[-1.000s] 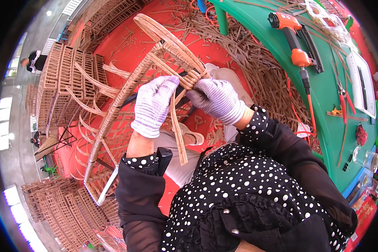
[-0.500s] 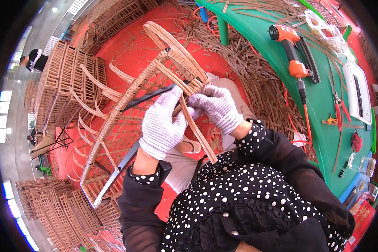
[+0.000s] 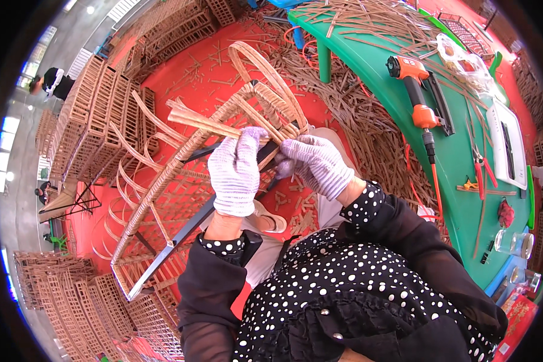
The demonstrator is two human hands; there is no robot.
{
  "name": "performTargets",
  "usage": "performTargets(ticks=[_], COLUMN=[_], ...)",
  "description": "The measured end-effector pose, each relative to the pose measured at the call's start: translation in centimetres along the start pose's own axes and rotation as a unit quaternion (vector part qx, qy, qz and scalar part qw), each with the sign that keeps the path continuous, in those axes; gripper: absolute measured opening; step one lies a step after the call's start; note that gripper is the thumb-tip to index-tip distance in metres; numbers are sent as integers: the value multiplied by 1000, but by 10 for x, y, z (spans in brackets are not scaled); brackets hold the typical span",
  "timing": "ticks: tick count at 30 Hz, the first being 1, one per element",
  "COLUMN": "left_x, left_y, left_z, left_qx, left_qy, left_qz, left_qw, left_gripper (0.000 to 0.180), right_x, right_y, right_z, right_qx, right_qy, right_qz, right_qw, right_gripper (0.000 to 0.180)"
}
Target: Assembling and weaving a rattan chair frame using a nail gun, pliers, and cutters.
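Observation:
A large half-woven frame of brown strips over dark metal bars leans across my lap. My left hand, in a striped white-and-lilac glove, is closed on a flat weaving strip. The strip's loose end points up and left over the wrapped rim. My right hand, gloved alike, pinches at the frame's near right corner, where several strips wrap around it; exactly what its fingertips grip is hidden. A looped strip rises above that corner, and long curled ends stick out along the frame's left side.
On the green table at right lie an orange-and-black nail gun with an air hose, red-handled pliers, a white tray and a glass jar. Cut strips litter the red floor. Stacked woven crates stand at left.
The strip's loose end has swung from hanging toward my lap to pointing up and left across the rim. My left hand has turned more upright, and the frame has shifted slightly.

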State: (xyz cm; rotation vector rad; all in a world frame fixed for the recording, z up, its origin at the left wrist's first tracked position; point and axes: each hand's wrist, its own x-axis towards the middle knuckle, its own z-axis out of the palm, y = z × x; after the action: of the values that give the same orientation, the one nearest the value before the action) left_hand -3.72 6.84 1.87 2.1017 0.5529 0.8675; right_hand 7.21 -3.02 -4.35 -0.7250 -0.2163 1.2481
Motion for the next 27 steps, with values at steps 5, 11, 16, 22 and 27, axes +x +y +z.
performTargets(ticks=[5, 11, 16, 22, 27], left_x=[4, -21, -45, -53, -59], left_y=[-3, 16, 6, -3, -4], left_z=[2, 8, 15, 23, 29], left_qx=[-180, 65, 189, 283, 271], left_qy=[25, 34, -58, -72, -38], left_qz=[-125, 53, 275, 288, 294], left_qw=[975, 996, 941, 912, 916], left_gripper=[23, 12, 22, 32, 36], right_x=[1, -11, -13, -20, 10], right_y=[-3, -19, -45, -75, -92], right_z=[7, 14, 10, 27, 49], right_qx=[30, -165, -283, -705, -799], right_qy=[8, 47, 33, -87, -262], right_qz=[-8, 15, 63, -317, -288], right_qw=[999, 985, 957, 628, 458], right_gripper=[23, 27, 30, 23, 27])
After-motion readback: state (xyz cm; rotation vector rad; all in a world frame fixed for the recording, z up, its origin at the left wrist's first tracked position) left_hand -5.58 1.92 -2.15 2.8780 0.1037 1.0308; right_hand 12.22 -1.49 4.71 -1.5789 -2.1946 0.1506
